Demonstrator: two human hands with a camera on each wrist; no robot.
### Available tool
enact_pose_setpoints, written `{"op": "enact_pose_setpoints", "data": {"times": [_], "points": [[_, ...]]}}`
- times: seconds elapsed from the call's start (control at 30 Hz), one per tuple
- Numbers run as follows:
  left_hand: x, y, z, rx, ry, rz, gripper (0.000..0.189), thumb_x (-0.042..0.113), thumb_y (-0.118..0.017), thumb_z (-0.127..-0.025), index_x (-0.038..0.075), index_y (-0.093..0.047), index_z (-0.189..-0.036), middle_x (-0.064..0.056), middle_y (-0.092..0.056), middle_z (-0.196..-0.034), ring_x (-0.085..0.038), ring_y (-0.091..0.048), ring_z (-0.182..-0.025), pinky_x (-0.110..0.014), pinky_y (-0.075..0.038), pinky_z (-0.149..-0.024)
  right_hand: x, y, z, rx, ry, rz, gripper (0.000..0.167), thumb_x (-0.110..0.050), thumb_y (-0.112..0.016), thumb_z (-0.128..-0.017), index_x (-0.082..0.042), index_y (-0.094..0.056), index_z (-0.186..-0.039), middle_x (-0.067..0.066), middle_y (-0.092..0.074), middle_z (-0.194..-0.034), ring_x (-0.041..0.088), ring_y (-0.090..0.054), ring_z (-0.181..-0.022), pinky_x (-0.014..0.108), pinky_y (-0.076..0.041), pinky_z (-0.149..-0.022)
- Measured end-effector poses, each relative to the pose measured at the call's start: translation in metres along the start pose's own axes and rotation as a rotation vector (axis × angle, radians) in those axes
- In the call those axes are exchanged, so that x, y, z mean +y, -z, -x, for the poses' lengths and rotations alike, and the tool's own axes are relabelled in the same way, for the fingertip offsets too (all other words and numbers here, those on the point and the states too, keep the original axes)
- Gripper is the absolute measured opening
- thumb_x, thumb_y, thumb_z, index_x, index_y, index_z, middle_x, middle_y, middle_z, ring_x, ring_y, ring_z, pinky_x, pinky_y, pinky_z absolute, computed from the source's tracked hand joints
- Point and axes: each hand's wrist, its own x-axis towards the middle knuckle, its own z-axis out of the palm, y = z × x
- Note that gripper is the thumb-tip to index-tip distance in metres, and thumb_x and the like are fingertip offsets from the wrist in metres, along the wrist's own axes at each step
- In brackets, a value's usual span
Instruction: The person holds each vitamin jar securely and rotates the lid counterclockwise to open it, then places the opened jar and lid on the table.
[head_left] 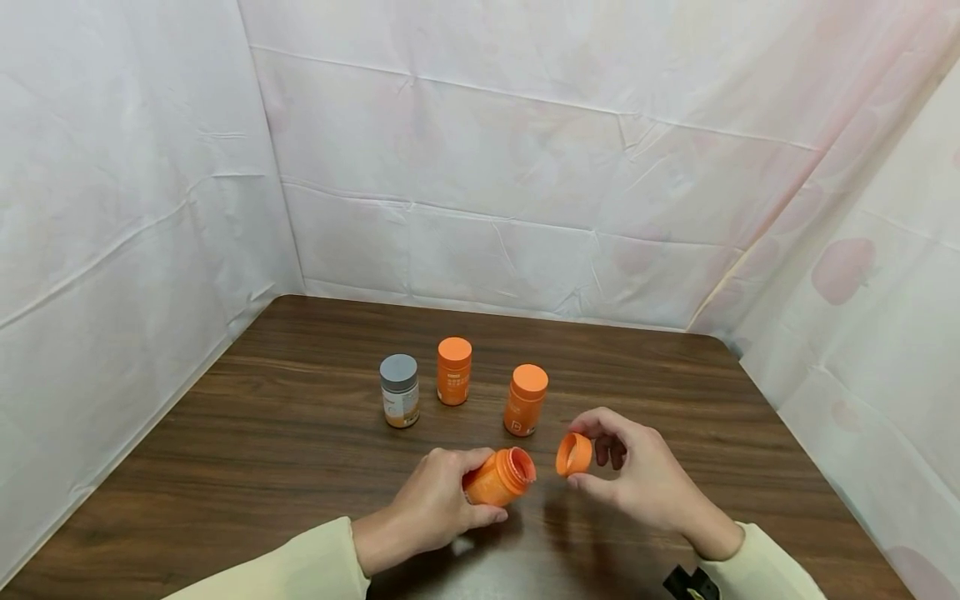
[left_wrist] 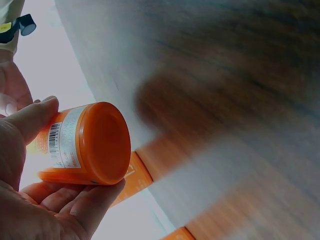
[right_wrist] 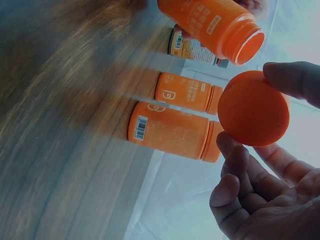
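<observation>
My left hand (head_left: 437, 498) grips an orange bottle (head_left: 492, 481) whose mouth is uncovered and tilts up to the right. In the left wrist view the base of this bottle (left_wrist: 106, 144) faces the camera, with a barcode label on its side. Between thumb and fingers, my right hand (head_left: 637, 475) pinches an orange screw cap (head_left: 573, 455), its hollow side turned toward the bottle's mouth, a small gap apart. The right wrist view shows the cap's flat top (right_wrist: 254, 108) held at its edge, beside the threaded bottle neck (right_wrist: 245, 42).
Beyond my hands stand two capped orange bottles, one nearer (head_left: 526, 401) and one farther (head_left: 453, 372). Left of them is a grey-lidded bottle (head_left: 400, 391). All three rest upright on the dark wooden table (head_left: 300, 433). White sheeting (head_left: 480, 167) hangs behind and along both sides.
</observation>
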Motion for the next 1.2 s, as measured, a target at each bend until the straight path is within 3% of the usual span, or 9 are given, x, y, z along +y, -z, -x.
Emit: {"op": "enact_pose_setpoints", "data": {"times": [0.77, 1.2], "points": [[-0.005, 0.008, 0.003, 0.023, 0.006, -0.004, 0.052, 0.026, -0.093, -0.077, 0.017, -0.071, -0.123, 0.011, -0.072, -0.101, -0.001, -0.061, -0.082, -0.026, -0.053, -0.077, 0.025, 0.011, 0.008, 0.069, -0.118, 0.0, 0.049, -0.013, -0.094, -0.073, -0.018, -0.067, -0.113, -0.006, -0.068, -0.096, 0.02, -0.061, -0.073, 0.027, -0.049, -0.06], [-0.005, 0.009, 0.004, 0.034, 0.02, -0.002, 0.055, 0.025, -0.093, -0.077, 0.015, -0.071, -0.127, 0.008, -0.073, -0.104, -0.002, -0.062, -0.083, -0.026, -0.053, -0.077, 0.038, 0.014, 0.011, 0.117, -0.143, 0.106, 0.045, -0.023, -0.096, -0.072, -0.019, -0.069, -0.108, -0.006, -0.061, -0.084, 0.013, -0.053, -0.073, 0.025, -0.044, -0.063]]}}
